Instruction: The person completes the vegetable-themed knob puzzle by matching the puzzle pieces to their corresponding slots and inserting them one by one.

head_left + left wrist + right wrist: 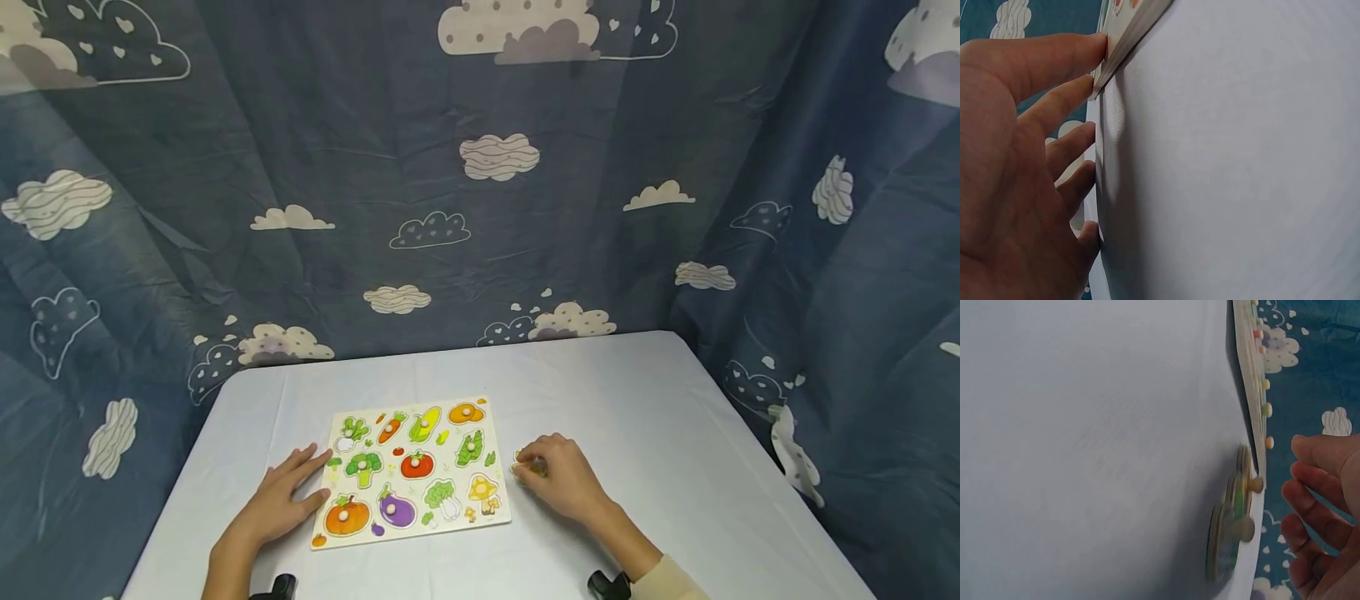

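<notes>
A pale wooden vegetable puzzle board (445, 460) lies on the white table, with a pumpkin (347, 517), an eggplant (397, 510), a tomato (417, 465) and several other pictures, many bearing small knobs. My left hand (279, 493) touches the board's left edge with its thumb and index finger, fingers spread. To the right of the board, my right hand (561, 477) hovers over knobbed puzzle pieces (1215, 544), its fingers loosely bent. In the right wrist view its fingertips are apart from the knobs. Those pieces are blurred and seen edge-on, so their pictures cannot be told.
The white tablecloth (622, 417) covers the table around the board. A dark blue curtain (360, 183) with cloud prints hangs behind the table and along both sides. Black straps (609, 586) sit on the wrists.
</notes>
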The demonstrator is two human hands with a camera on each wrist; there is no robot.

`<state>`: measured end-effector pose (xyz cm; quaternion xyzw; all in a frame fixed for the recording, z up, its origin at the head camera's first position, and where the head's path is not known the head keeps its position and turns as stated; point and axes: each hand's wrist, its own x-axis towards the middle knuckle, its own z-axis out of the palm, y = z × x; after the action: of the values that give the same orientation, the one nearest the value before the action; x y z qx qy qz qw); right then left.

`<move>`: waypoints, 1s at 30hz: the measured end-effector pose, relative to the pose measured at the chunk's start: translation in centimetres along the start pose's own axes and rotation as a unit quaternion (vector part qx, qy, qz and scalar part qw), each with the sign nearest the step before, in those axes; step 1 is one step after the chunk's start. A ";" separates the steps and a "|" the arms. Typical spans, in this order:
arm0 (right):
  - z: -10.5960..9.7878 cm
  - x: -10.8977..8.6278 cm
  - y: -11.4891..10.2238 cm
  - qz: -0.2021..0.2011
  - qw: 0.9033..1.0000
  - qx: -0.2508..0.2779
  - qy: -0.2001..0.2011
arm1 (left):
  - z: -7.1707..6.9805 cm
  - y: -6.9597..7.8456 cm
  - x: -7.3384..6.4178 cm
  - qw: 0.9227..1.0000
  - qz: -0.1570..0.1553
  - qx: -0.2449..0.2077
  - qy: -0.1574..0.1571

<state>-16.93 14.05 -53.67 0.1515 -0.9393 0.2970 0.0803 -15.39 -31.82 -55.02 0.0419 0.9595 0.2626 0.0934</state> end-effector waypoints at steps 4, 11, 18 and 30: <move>-0.6 -0.8 1.0 0.016 1.000 -0.014 -0.007 | 0.1 -0.1 0.0 1.000 0.000 0.006 -0.001; -1.2 -1.9 2.6 0.027 0.999 -0.022 -0.029 | 0.1 -0.2 -0.1 1.000 0.003 0.010 -0.001; -1.5 -2.4 3.4 0.035 0.998 -0.015 -0.044 | 0.0 0.2 -0.3 1.000 -0.003 0.012 0.002; -1.9 -3.2 3.7 0.050 0.996 -0.025 -0.063 | -0.1 0.1 -0.1 1.000 0.006 0.008 0.004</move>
<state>-15.00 18.76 -54.86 0.1205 -0.9561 0.2671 0.0093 -15.31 -31.82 -54.92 0.0472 0.9615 0.2560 0.0882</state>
